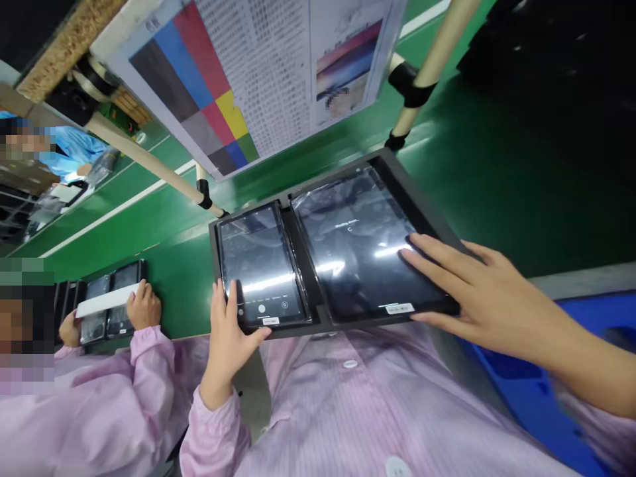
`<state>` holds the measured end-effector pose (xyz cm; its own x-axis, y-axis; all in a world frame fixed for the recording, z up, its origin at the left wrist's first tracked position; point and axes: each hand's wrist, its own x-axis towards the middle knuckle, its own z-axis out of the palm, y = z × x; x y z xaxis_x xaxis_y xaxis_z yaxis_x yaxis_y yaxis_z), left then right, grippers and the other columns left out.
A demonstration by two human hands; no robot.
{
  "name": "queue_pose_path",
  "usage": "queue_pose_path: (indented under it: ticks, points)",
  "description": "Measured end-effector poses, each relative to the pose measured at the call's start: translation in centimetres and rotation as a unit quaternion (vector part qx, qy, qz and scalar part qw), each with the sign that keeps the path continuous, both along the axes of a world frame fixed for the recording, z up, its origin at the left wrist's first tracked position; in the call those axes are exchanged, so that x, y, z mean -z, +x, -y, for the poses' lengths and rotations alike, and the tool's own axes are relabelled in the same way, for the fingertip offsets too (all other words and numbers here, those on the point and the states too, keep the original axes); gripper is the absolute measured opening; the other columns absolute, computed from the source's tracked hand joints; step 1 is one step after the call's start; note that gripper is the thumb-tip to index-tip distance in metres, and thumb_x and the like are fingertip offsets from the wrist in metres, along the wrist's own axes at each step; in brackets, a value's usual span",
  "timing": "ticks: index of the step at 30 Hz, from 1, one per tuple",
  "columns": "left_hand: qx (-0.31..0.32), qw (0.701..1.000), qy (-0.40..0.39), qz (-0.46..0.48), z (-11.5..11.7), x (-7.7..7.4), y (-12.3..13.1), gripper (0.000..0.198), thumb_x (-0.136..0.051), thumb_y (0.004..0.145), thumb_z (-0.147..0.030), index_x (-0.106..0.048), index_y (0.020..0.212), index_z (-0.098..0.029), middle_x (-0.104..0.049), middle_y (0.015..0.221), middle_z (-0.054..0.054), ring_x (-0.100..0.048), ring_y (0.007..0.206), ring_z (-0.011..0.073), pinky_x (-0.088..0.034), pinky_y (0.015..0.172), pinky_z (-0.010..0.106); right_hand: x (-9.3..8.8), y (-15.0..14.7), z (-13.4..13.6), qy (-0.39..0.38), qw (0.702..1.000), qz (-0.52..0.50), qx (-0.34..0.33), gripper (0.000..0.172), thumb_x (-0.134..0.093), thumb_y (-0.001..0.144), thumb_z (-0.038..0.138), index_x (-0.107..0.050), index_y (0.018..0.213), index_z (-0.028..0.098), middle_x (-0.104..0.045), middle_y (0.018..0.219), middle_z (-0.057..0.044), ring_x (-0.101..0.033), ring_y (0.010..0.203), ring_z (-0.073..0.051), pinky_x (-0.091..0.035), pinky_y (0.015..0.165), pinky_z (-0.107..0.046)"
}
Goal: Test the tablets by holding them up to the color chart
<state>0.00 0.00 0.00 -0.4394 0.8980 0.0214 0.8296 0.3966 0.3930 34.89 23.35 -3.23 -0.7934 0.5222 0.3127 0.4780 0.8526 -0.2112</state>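
Observation:
A black tray (314, 278) lies before me at the bench's near edge with two tablets set in it side by side. The left tablet (261, 258) shows what looks like a camera screen with round buttons. On the larger right tablet (358, 238) there is a short line of text, apparently a shutting-down message, above a small spinner. Both carry a small white label near the bottom. My left hand (231, 338) rests at the tray's lower left corner, fingers spread onto the left tablet. With fingers outstretched, my right hand (467, 285) lies over the right tablet's right edge.
A printed sheet with colour blocks (258, 73) hangs beyond the tray on a pipe frame (154, 164). At left, a co-worker's hands (144, 306) hold a white strip over another tray of tablets (106, 318). A blue bin (527, 404) stands at lower right.

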Motion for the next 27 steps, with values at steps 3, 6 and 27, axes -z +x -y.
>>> queue_pose_path:
  ticks: [3,6,27]
  points:
    - [0.02,0.999,0.01,-0.043,-0.2,0.3,0.3,0.108,-0.077,0.073,-0.061,-0.023,0.159,-0.025,-0.001,0.169,0.022,-0.011,0.155,0.0423,-0.02,0.12,0.064,-0.3,-0.4,0.3,-0.007,1.0,0.023,0.014,0.078,-0.046,0.093,0.059,-0.025,0.159,0.023,-0.039,0.156,-0.019,-0.047,0.139,-0.034,-0.037,0.11,-0.055]
    - [0.035,0.996,0.031,-0.077,-0.4,0.8,0.2,0.1,-0.074,0.077,-0.058,-0.027,0.158,-0.025,-0.006,0.168,0.022,-0.016,0.154,0.0415,-0.021,0.119,0.064,-0.6,-0.7,0.4,-0.008,0.999,0.04,0.028,0.077,-0.051,0.092,0.054,-0.029,0.158,0.022,-0.037,0.157,-0.019,-0.049,0.137,-0.034,-0.037,0.11,-0.054]
    - [0.019,0.985,0.074,-0.157,-0.4,2.1,1.0,0.087,-0.064,0.085,-0.058,-0.035,0.155,-0.015,-0.026,0.163,0.026,-0.042,0.141,0.0465,-0.042,0.111,0.061,0.8,0.0,-2.2,-0.079,0.997,-0.001,0.002,0.081,-0.053,0.09,0.07,-0.032,0.158,0.031,-0.031,0.162,-0.012,-0.044,0.141,-0.033,-0.038,0.108,-0.054]
